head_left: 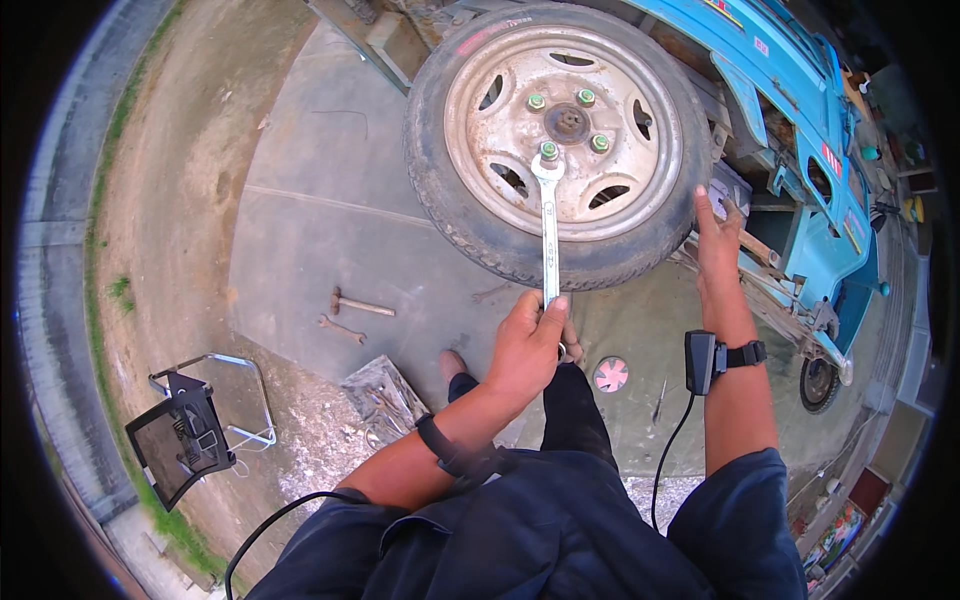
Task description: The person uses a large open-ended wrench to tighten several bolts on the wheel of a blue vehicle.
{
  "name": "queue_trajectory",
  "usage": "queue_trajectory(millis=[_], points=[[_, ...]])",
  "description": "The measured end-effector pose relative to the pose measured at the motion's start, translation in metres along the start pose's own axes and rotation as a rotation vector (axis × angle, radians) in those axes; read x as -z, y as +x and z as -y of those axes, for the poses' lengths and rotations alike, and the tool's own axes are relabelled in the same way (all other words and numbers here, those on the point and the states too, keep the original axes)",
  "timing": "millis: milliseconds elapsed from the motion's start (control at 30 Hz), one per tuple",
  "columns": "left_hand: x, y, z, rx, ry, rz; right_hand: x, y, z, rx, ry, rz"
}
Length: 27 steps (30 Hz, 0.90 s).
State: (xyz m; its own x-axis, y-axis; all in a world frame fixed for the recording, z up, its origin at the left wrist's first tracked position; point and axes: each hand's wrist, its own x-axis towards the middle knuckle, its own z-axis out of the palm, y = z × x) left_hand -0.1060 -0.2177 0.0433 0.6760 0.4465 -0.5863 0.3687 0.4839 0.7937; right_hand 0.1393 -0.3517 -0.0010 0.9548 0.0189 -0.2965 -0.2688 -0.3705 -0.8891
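My left hand (530,338) is closed around the lower end of a silver wrench (549,225). The wrench's upper jaw sits at the lowest green-painted lug nut (549,150) of a wheel. This wheel has a worn, pale, rust-stained steel rim (480,130) inside a black tyre (432,180). Several green nuts surround its brown centre hub (567,123). With fingers stretched upward, my right hand (718,235) is at the tyre's right edge; whether it presses on the rubber I cannot tell.
A blue vehicle body (800,90) fills the upper right. On the ground to the left lie a hammer (362,304), a small spanner (343,331) and a tool tray (385,400). A metal-framed chair (190,435) stands farther left. A pink-and-grey disc (610,375) lies near my legs.
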Motion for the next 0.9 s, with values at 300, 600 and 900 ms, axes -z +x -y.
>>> queue_trajectory(millis=[300,600,900], points=[[-0.013,0.021,0.003,0.026,-0.071,-0.038,-0.049,0.017,-0.009,0.367,-0.1,-0.136],[-0.024,0.033,0.014,-0.008,-0.07,-0.035,-0.045,0.02,-0.002,0.362,-0.153,-0.136],[-0.027,0.033,-0.001,0.49,-0.784,0.225,-0.037,0.048,0.0,0.388,-0.349,-0.064]])
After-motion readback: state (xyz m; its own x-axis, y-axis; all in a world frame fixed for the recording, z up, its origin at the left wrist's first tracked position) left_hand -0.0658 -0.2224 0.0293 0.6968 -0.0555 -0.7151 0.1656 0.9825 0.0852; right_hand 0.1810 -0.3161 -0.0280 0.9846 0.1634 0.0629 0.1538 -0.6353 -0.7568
